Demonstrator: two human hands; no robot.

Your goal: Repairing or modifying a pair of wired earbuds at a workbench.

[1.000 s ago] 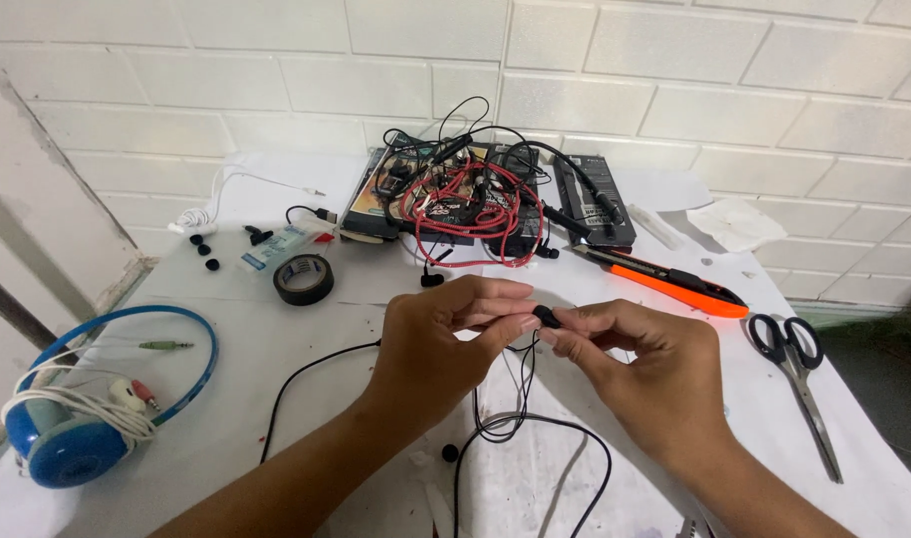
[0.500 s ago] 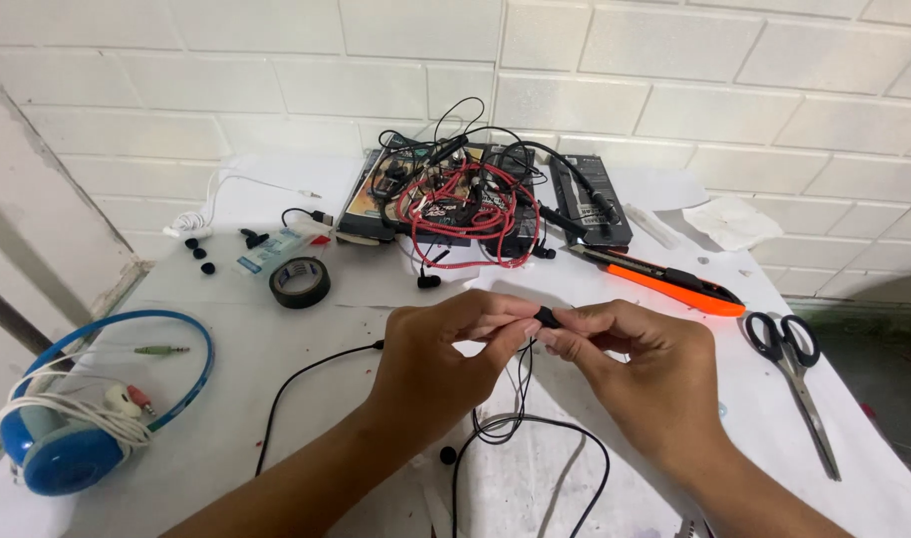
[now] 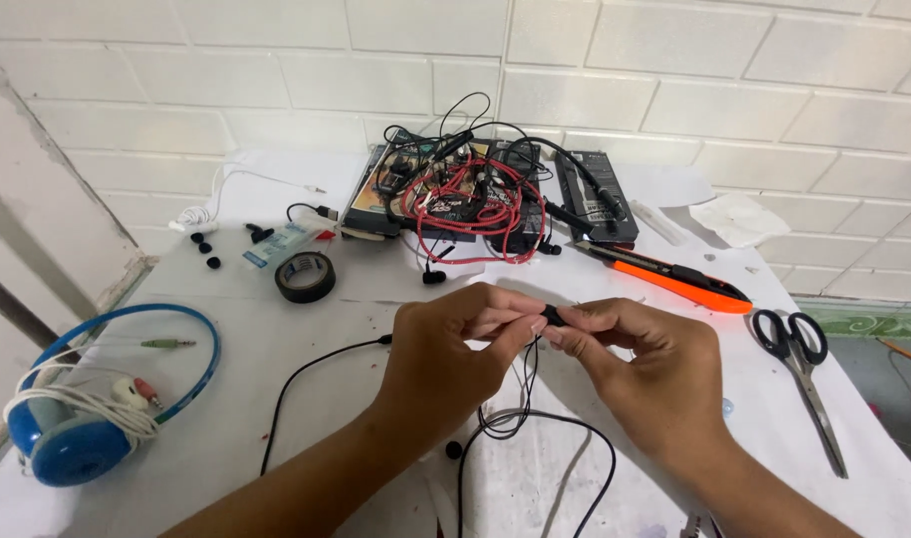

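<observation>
Both hands meet over desk [image 3: 276, 418] centre, pinching one small black earbud piece [image 3: 552, 316] between them. Left hand [image 3: 445, 354] fingers together, clamped on the piece from the left; right hand [image 3: 640, 364] fingers clamped on its right end. Thin black earphone cable [image 3: 520, 418] hangs from it and loops on the desk. Judgement: mid-step, piece still being worked, not set down. A loose black ear tip [image 3: 453, 449] lies near the cable, unattached. Orange utility knife [image 3: 674, 279], scissors [image 3: 804, 359], black tape roll [image 3: 305, 276] lie untouched, well apart. Blue headphones [image 3: 77, 418] at left edge.
</observation>
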